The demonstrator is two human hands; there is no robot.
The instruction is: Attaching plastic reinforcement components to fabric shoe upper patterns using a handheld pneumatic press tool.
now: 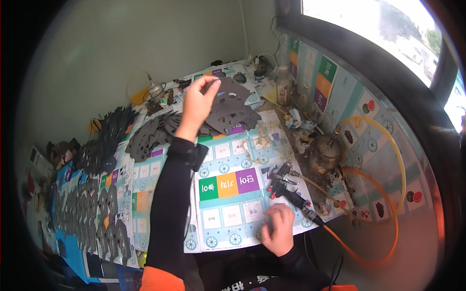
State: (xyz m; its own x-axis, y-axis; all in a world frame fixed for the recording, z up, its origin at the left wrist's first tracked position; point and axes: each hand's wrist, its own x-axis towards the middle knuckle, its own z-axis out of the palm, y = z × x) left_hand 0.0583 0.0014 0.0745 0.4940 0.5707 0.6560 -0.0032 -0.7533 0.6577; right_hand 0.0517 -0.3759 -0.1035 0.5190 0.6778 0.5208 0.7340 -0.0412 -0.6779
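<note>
My left hand (198,103) reaches far over the table, thumb and forefinger pinched at the upper edge of a dark grey die-cut sheet piece (232,104) with holes in it. That piece lies over or beside a loose heap of similar grey pieces (150,133); which ones overlap underneath is hidden. Close to the table's front edge, my right hand (278,230) hovers with fingers loosely bent and apart, holding nothing. Just beyond it a black spray gun (289,194) rests on the printed table covering (228,203), its orange hose (347,247) trailing off to the right.
A grimy metal pot (325,153) with hoses stands at the right, near a bottle (283,86). Rows of grey pieces (87,213) lie along the left, with a dark stack (114,133) behind them. A window (383,29) is at the upper right.
</note>
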